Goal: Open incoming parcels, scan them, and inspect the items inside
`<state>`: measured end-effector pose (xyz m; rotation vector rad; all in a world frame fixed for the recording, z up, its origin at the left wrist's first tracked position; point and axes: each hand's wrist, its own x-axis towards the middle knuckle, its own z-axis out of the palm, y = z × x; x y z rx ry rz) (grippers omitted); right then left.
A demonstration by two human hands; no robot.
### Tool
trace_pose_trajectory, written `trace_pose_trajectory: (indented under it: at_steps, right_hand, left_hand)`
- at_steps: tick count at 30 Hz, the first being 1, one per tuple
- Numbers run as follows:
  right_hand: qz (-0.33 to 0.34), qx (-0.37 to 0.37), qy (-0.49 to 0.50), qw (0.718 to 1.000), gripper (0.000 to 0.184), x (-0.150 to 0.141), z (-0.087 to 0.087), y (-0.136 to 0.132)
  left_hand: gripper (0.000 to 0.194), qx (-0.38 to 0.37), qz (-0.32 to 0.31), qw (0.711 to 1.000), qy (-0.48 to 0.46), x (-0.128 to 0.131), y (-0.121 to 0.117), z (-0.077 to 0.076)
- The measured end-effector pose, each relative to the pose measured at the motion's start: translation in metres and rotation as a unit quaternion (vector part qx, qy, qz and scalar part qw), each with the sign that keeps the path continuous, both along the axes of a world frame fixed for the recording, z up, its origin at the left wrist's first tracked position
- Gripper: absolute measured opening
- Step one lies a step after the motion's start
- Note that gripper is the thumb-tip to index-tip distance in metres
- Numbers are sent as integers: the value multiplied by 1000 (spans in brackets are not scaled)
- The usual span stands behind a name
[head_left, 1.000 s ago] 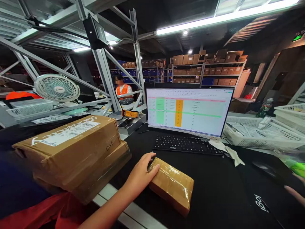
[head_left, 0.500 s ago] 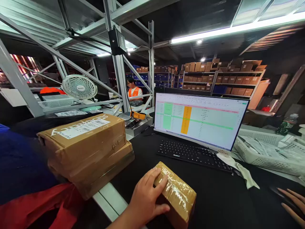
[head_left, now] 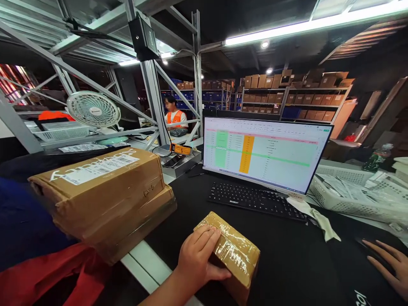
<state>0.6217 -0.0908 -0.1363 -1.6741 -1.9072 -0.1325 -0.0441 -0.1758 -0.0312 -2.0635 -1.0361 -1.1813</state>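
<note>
Tall shelves (head_left: 284, 102) full of brown boxes (head_left: 318, 99) are seen at the back, and up front a black mat (head_left: 296, 259) is spread out. On this mat, on the near side of the keyboard (head_left: 248, 199), a small brown box (head_left: 235, 255) is placed. Its top is covered with shiny clear tape (head_left: 240, 248). It looks like card, so it should be felt as stiff, but its sides may be dented if they are squeezed too hard. How heavy it is cannot be told, though by its look it can likely be lifted with one hand. The tape may be a bit slippery, so a better grip is likely found on the plain card sides, with the thumb put on one long side and the fingers on the other. What is inside cannot be seen, so it is best handled gently.

The small brown box is held by the left hand (head_left: 197, 255), with the arm reached in from the bottom. The fingers are bent and laid over the top at the left end, and the thumb is set lower, against the near side. Whether the box is tipped a little cannot be told. The right hand (head_left: 390, 263) is placed well apart, with its fingers spread over a dark mouse (head_left: 378, 256); whether a button is pressed cannot be told
</note>
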Motion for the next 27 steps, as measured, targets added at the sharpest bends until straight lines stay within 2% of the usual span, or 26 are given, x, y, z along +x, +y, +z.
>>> trace_pose_trajectory:
  at_steps: [2, 5, 7, 8, 10, 12, 14, 17, 21, 24, 27]
  right_hand:
    - [-22, -3, -28, 999, 59, -10, 10, -2]
    - [-84, -10, -87, 993, 80, -54, 45, -28]
    - [-129, -32, -94, 987, 78, -89, 74, -57]
    - [-136, -71, -100, 983, 76, -104, 85, -73]
    - [-155, -121, -98, 976, 68, -126, 99, -110]
    - [-199, -174, -81, 961, 62, -144, 98, -151]
    - [-239, -213, -55, 946, 61, -162, 87, -189]
    - [-259, -223, -12, 940, 62, -186, 73, -225]
    - [-245, -206, 27, 947, 54, -195, 74, -225]
    - [-214, -214, 34, 952, 52, -188, 83, -210]
    - [-165, -228, 82, 956, 59, -188, 98, -188]
  left_hand:
    - [79, 12, 6, 1000, -9, -1, 0, -2]
    - [65, 14, -6, 1000, 13, -3, -1, -3]
    - [57, -5, -22, 999, 25, -5, 0, -2]
    - [53, -15, -32, 999, 26, -5, 2, -1]
    - [45, -28, -55, 998, 27, -7, 6, 1]
    - [42, -32, -75, 996, 26, -7, 12, 3]
    - [47, -32, -92, 995, 16, -7, 17, 3]
    - [53, -34, -123, 992, -5, -3, 21, 2]
    - [51, -49, -126, 991, -26, 3, 20, 1]
    - [48, -69, -102, 991, -48, 5, 12, -1]
    - [44, -70, -118, 987, -84, 6, 3, -2]
